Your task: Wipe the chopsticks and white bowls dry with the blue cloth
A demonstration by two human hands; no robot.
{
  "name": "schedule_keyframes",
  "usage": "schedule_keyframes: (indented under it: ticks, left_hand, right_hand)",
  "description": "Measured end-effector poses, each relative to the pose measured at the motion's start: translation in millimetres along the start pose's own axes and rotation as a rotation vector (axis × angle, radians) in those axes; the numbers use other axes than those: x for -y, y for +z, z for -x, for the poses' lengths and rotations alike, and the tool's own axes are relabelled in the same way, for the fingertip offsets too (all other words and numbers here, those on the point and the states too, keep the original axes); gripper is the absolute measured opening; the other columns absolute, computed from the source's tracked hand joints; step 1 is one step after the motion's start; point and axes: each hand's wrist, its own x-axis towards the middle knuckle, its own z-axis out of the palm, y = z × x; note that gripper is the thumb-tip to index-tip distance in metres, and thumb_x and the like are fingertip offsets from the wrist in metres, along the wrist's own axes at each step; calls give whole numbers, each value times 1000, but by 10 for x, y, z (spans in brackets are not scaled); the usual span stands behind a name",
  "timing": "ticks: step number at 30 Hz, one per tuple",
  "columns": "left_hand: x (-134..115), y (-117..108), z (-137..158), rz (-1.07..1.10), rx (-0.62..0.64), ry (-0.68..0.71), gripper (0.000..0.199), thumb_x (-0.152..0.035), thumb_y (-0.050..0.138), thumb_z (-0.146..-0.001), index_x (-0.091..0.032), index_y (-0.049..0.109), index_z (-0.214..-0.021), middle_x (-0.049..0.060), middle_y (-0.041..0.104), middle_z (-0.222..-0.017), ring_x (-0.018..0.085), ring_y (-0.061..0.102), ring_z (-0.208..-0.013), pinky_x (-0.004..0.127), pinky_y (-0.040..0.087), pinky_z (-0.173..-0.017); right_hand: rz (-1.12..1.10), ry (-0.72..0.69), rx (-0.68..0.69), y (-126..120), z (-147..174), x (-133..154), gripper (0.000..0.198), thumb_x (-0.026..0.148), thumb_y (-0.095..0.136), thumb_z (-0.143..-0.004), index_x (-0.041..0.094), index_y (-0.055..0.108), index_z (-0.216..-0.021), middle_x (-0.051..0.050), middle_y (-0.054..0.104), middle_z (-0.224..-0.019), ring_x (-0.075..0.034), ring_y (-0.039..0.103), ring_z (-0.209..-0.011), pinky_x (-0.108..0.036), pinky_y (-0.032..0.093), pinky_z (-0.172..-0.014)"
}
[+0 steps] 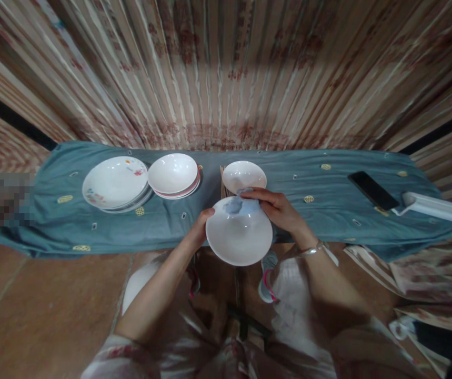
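Person holding a white bowl (241, 245)
The left hand (200, 227) is clasping its side; the right hand (280, 209) is pinching a blue-grey cloth (235, 205) (bunched) against the far inner wall.

dim | glints on white bowl (238, 243) | edges stretched | soft detail

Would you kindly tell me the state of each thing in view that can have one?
Held bowl: raised, opening toward the camera
Cloth: bunched against the held bowl's inside
Left hand: gripping the held bowl's rim
Right hand: holding the cloth
Rear bowl: upright, partly hidden
Bowl stack: nested, upright
Plate stack: face up
Thin sticks: mostly hidden
Phone: lying flat, screen dark
White object: resting beside the phone
Tablecloth: spread, wrinkled
Curtain: hanging
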Motion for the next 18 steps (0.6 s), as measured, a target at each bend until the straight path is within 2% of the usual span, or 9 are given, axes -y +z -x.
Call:
schedule_keyframes:
  ticks: [4, 7, 12, 15, 18]
  left_hand:
    - [-11, 3, 11, -6, 9, -27, 43, -54, 69, -55, -13, 71, -67, 7, 71, -63, 23, 63, -59, 33, 49, -58]
    - [-45, -40, 11, -7, -26, 12, 46, -57, 69, -55, -13, 70, -68, 8, 70, -62, 25, 65, -63, 33, 49, -59]
    - [-99, -86, 14, 17, -92, 102, 49, -51, 72, -57, -13, 70, -87, 9, 73, -77, 30, 69, -81, 35, 53, -64]
    - [-126, -66, 26, 21, -88, 121, 53, -45, 72, -61, -14, 68, -103, 8, 74, -88, 29, 69, -85, 35, 55, -68]
    - [-157, -26, 30, 47, -93, 159, 55, -39, 73, -62, -16, 65, -111, 8, 74, -96, 26, 69, -86, 33, 56, -69]
  right_hand:
    - [38, 5, -42, 22, -13, 41, 42, 14, 41, -83, 24, 70, -112, -2, 69, -119, -17, 63, -111, -36, 47, -100]
    - [57, 24, -82, 1, -4, 44, 38, 19, 43, -86, 25, 69, -113, -2, 70, -116, -18, 64, -108, -37, 48, -97]
    - [88, 49, -139, -14, 35, 14, 33, 29, 49, -89, 26, 68, -116, -3, 68, -120, -20, 62, -113, -38, 46, -100]
    - [148, 84, -160, 12, 61, -2, 35, 33, 51, -89, 25, 65, -121, -4, 67, -123, -22, 63, -112, -40, 47, -99]
    - [192, 105, -202, 73, 74, -18, 45, 36, 54, -88, 25, 56, -132, -6, 63, -129, -24, 63, -110, -39, 49, -96]
